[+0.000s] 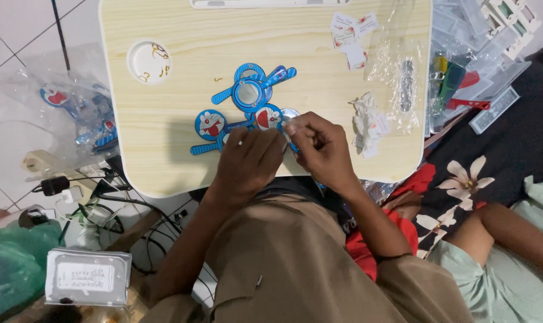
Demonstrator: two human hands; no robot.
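Head view: left hand (247, 161) and right hand (319, 146), fingers pinched together on a small clear piece (288, 127) above the near edge of a pale wooden lap table (164, 113), beside blue cartoon hand mirrors (247, 104) and crumpled white wrappers (367, 122).

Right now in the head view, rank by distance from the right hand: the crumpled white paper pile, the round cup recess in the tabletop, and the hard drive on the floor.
1. Crumpled white paper pile: just right of the right hand.
2. Round cup recess: far-left corner of the tabletop.
3. Hard drive: on the floor, lower left.
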